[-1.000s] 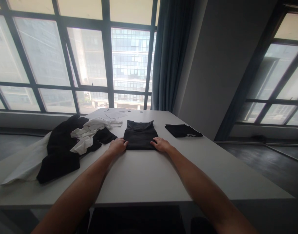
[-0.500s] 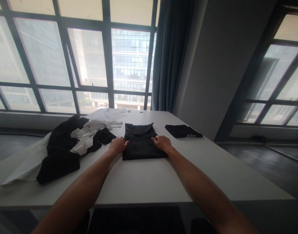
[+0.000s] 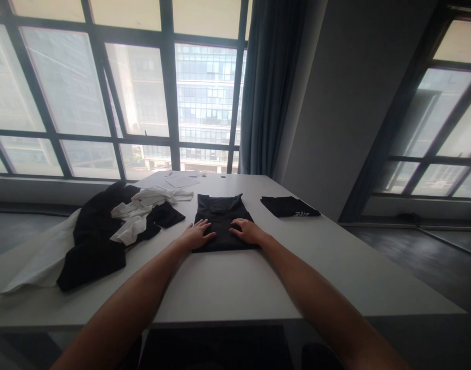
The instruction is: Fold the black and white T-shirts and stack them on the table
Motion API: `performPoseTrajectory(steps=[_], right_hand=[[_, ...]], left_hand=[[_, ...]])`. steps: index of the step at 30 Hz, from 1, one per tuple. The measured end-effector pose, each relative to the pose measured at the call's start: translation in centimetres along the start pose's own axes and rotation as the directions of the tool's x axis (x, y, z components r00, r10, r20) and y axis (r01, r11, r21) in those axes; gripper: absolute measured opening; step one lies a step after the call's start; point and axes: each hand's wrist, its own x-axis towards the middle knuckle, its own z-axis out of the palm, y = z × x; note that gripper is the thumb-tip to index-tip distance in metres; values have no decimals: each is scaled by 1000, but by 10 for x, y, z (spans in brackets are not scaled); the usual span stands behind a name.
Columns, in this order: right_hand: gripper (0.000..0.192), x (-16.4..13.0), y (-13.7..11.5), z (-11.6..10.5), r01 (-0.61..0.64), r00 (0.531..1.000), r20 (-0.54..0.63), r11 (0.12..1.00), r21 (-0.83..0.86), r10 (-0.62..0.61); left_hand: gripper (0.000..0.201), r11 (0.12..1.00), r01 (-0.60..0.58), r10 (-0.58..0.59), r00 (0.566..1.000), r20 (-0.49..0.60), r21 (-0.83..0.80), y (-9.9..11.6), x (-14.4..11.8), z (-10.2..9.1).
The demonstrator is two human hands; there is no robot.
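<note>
Half a second ago the person's hands were curled at the sides of the dark garment (image 3: 222, 216); now both have moved inward and lie on top of it. The left hand (image 3: 198, 235) is flattened with its fingers spread, and the right hand (image 3: 247, 231) is opened out too, a gap of cloth between the 2. Compared with 1 second ago, the garment's near edge reaches closer to the person. It sits folded mid-table, neckline toward the windows (image 3: 135, 92).

The table (image 3: 228, 288) is pale and smooth, with papers (image 3: 181, 180) at its far end and 2 small dark round spots nearby. To the right lies a folded black garment (image 3: 284, 205) with white lettering; to the left, a loose heap of black and white clothes (image 3: 92, 262). Behind, a blue-grey curtain (image 3: 262, 92) hangs beside a grey wall (image 3: 336, 103).
</note>
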Motion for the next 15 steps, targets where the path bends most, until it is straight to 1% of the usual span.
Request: performPoseTrajectory(steps=[3,5,8,10,12,15], right_hand=[[52,3,7,4,-47,997,60,999,-7,48],[57,5,14,4,-117,988,94,992,-45,121],[63,8,25,2,-225,963,128,968,-108,238],[65,8,30,0,-286,943,134,949,-136,303],[66,7,33,-1,-328,929,128,933,-149,347],[66,6,34,0,-351,924,99,922,-162,369]], left_hand=[[76,998,65,-66,997,35,21,-5,1,-2],[78,995,95,-96,995,41,37,-7,2,-4],[81,987,151,-153,987,41,58,-10,3,-5],[83,980,187,-190,981,31,70,-12,4,-5],[83,977,198,-201,979,24,78,-14,5,-5],[83,979,187,-191,980,45,83,-16,4,-7]])
